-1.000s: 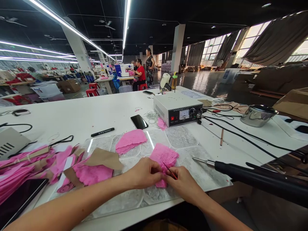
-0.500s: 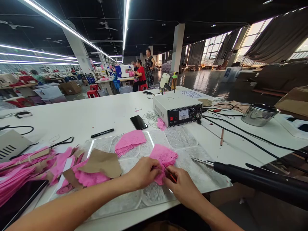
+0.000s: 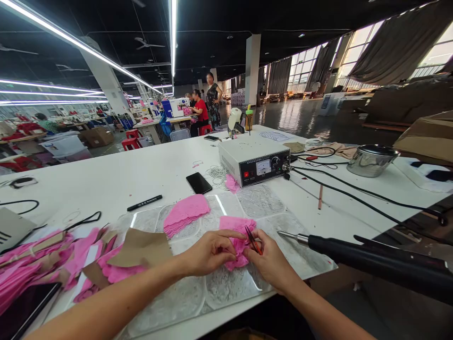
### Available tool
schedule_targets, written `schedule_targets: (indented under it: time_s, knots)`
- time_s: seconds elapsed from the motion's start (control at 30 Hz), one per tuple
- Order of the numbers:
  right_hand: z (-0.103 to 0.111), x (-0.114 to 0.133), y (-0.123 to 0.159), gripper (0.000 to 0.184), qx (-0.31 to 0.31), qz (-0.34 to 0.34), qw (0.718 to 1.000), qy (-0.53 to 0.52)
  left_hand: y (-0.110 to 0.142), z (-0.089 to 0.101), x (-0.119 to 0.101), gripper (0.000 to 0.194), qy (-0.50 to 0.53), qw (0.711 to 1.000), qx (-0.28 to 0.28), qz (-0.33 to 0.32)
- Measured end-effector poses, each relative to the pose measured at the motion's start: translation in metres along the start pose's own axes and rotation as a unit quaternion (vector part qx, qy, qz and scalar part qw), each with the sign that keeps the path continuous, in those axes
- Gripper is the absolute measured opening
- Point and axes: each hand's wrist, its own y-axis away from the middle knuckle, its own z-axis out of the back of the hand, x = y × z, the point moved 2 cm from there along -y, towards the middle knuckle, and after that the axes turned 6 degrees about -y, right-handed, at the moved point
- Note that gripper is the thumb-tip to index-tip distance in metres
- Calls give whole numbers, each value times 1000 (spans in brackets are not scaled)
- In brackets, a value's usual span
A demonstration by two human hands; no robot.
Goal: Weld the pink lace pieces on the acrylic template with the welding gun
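Pink lace-like fabric (image 3: pixel 236 223) lies bunched on the clear, scuffed plastic sheet (image 3: pixel 184 293) in front of me. My left hand (image 3: pixel 209 252) is closed at its left edge, thumb and fingers pinching the cloth while the index finger reaches across it. In my right hand (image 3: pixel 269 262) is a pair of tweezers (image 3: pixel 252 239) with dark tips and an orange-red grip; the tips point up and away, slightly apart. The right fingertips touch the fabric's right side. A neat stack of pink scalloped pieces (image 3: pixel 186 213) sits beyond my left hand.
Right of my hands, a black-handled tool (image 3: pixel 354 252) with a metal tip juts in, cabled like the control box (image 3: pixel 256 165) behind. A phone (image 3: pixel 198 182), a marker (image 3: pixel 144 203) and brown card (image 3: pixel 139 248) over pink cloth lie leftward. A lidded metal pot (image 3: pixel 371 161) stands right.
The tweezers have turned from lying low over the fabric to tips raised. My left index finger has stretched out across the cloth. The view has shifted slightly right.
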Motion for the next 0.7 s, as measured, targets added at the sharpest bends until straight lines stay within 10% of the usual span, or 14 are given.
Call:
schedule_targets:
  time_s: [0.43, 0.7]
  knots:
    - [12, 17, 12, 40, -32, -67, 995, -67, -13, -7, 21, 20, 201, 978, 42, 35]
    - [14, 15, 43, 52, 105, -188, 975, -45, -15, -8, 24, 18, 195, 979, 40, 42]
